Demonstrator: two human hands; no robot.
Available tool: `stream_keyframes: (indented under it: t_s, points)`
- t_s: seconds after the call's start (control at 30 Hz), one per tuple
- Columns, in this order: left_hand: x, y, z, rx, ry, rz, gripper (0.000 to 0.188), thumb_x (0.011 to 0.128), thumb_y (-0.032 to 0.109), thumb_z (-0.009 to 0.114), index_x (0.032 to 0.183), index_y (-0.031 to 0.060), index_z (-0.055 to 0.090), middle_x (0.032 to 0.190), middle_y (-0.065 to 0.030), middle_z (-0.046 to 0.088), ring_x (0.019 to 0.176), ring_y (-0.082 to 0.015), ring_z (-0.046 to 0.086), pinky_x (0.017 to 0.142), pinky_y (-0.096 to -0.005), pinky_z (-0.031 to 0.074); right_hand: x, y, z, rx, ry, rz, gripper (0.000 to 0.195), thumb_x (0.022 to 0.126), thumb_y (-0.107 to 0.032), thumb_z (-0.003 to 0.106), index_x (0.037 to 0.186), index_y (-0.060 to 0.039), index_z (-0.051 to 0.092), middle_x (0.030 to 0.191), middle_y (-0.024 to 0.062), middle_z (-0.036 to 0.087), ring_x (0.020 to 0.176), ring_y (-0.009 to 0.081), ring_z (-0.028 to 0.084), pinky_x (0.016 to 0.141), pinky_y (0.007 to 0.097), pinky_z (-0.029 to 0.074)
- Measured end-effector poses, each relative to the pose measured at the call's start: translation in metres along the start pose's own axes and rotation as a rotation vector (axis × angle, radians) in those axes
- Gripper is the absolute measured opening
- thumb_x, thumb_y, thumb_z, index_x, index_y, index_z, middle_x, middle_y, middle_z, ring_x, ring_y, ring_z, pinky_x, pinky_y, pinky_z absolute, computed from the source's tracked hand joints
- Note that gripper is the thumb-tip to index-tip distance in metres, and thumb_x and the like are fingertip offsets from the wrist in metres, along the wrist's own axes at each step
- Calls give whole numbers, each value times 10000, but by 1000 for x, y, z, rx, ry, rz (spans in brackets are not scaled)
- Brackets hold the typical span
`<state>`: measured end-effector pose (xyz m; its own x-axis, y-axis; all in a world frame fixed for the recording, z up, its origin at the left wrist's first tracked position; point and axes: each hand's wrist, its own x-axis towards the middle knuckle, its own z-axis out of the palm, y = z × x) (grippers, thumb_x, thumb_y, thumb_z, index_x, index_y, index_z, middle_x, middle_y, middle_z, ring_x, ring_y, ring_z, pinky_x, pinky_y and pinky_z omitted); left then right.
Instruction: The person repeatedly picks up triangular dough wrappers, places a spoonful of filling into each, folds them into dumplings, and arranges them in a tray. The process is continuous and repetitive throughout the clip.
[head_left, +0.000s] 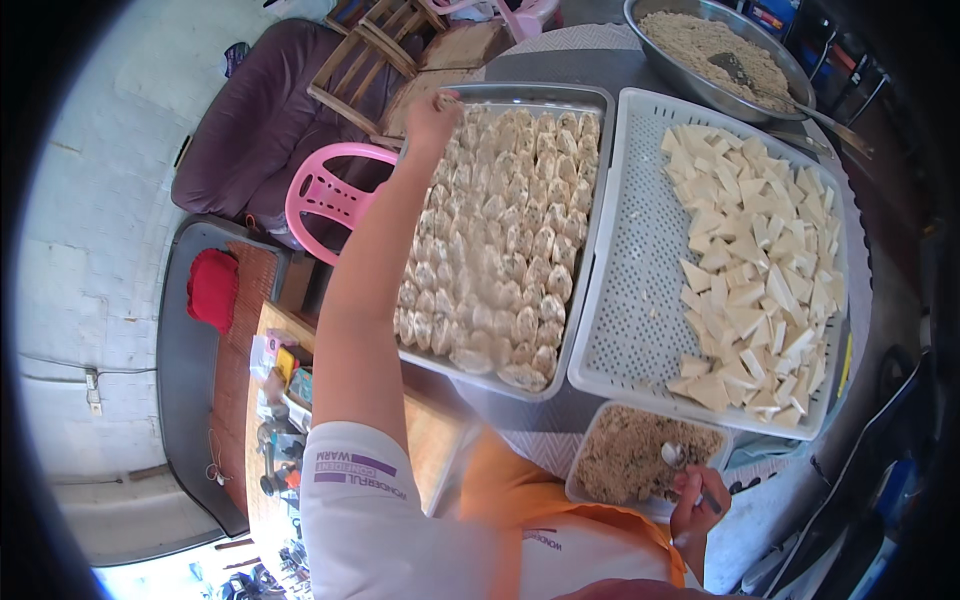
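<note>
My left hand (435, 118) is at the far left corner of a metal tray (607, 124), its fingers closed around a small stuffed piece, partly hidden by them. Rows of pale pieces stuffed with a speckled filling (517, 217) fill much of the tray. Near my body, my right hand (699, 496) grips the handle of a metal spoon (673, 453). The spoon's bowl rests over a clear plastic container (581, 450) of minced filling (630, 450). Right of the tray, a white perforated plastic basket (626, 247) holds many pale cut pieces, apparently tofu (750, 247), many of them triangular.
A large metal bowl (799, 75) of similar mince, with a long-handled utensil (817, 112), stands at the far right of the round table (562, 49). A pink plastic chair (300, 187), a wooden chair (352, 105) and a dark sofa (232, 120) are to the left.
</note>
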<state>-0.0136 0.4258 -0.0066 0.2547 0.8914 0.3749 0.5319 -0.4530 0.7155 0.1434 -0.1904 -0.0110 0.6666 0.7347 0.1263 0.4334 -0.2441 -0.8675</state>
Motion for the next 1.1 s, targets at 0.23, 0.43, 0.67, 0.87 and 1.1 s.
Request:
stream_keyframes:
  t_s: [0.23,0.43,0.67,0.87,1.1]
  points:
    - [78,-35,33,394,106,243,290,643,169,754,916,103,683,705,-81,601,666,-214,597,628,-331,465,2,3,0,-78,-4,-42,81,841,15,497,841,11,577,584,78,594,453,170,550,430,274,424]
    - [68,-48,45,463,-18,190,305,664,228,751,923,85,675,780,-126,633,779,-287,621,715,-384,485,3,10,-5,-173,-64,-70,78,829,15,500,842,6,577,586,71,593,449,185,542,428,280,416]
    - [74,-60,38,608,120,217,171,813,223,604,888,97,691,964,-170,612,904,-349,599,808,-435,488,1,8,-3,-149,-56,-40,81,834,-4,498,836,-1,579,586,67,596,460,198,548,431,291,414]
    - [78,-31,41,561,116,332,143,801,175,600,868,82,687,872,-164,634,861,-338,600,780,-449,470,5,4,-6,-137,-72,-98,82,812,4,515,817,-2,596,602,81,603,480,228,569,452,303,439]
    - [2,109,148,132,-228,853,218,801,19,571,1008,47,632,1086,-166,590,1065,-348,529,911,-419,430,10,2,-5,-78,-25,-56,77,781,34,538,784,-5,604,615,75,609,485,203,577,463,288,456]
